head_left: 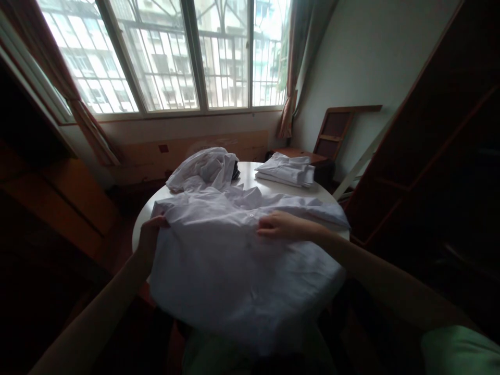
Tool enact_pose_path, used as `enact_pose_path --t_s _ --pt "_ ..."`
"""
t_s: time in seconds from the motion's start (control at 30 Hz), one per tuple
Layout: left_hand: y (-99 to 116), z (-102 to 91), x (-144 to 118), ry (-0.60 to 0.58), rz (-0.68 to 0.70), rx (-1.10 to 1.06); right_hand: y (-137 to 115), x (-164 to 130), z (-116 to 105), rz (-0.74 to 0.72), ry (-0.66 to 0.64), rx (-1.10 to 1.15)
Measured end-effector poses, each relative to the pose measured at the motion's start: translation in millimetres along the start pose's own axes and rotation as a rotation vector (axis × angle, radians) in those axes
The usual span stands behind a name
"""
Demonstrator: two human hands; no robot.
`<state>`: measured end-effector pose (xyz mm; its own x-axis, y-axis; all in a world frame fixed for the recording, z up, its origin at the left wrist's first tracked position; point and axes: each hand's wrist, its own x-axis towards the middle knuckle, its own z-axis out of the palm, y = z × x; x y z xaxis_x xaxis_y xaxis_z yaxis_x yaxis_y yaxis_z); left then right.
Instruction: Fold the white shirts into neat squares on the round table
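Head view looks down on a round white tabletop (250, 179) by a barred window (172, 52), with a white shirt (234, 260) spread across its near half and draping over the near edge. The left hand (150, 234) is closed on the shirt's left edge, fingers curled round the cloth at about the shoulder; the right hand (279, 226) lies open and flat, palm down, on the middle of the shirt near its button line, fingers pointing left. The step in hand looks like smoothing and squaring the garment. To do it well, I judge the left hand should keep its edge gently taut while the flat right hand sweeps outward from the centre toward the right sleeve (324, 213), pressing creases away instead of bunching them. The placket should run straight from far to near, and the hanging hem wants drawing up onto the tabletop so its weight does not drag the cloth askew. Far left lies a crumpled white heap (203, 169), touching the shirt's far edge, so the collar area needs keeping apart from it. Far right sits 1 folded stack (287, 171), well apart from both hands, beside a wooden chair (332, 133).
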<state>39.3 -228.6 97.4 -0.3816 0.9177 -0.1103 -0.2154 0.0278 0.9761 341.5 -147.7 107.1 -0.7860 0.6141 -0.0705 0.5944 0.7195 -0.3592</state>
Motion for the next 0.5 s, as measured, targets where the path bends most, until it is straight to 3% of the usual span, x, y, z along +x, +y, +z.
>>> enact_pose_path --t_s 0.1,0.2,0.3,0.4,0.5 --pt "-1.7 21.5 -1.9 -0.230 0.085 0.050 5.2 19.7 -18.4 0.125 0.158 0.079" --pt "-6.6 31.1 0.3 -0.424 0.050 0.191 23.8 37.2 -33.1 0.235 0.288 0.025" --pt "-11.0 23.3 1.0 -0.520 0.014 0.236 44.5 51.2 -36.7 0.351 0.228 0.142" --pt "-17.4 14.3 -3.4 -0.552 0.074 0.332 55.4 68.1 -29.7 0.399 0.132 0.384" --pt "-29.1 25.3 -17.1 -0.745 0.214 0.720 51.1 89.9 -17.7 0.401 0.080 0.472"
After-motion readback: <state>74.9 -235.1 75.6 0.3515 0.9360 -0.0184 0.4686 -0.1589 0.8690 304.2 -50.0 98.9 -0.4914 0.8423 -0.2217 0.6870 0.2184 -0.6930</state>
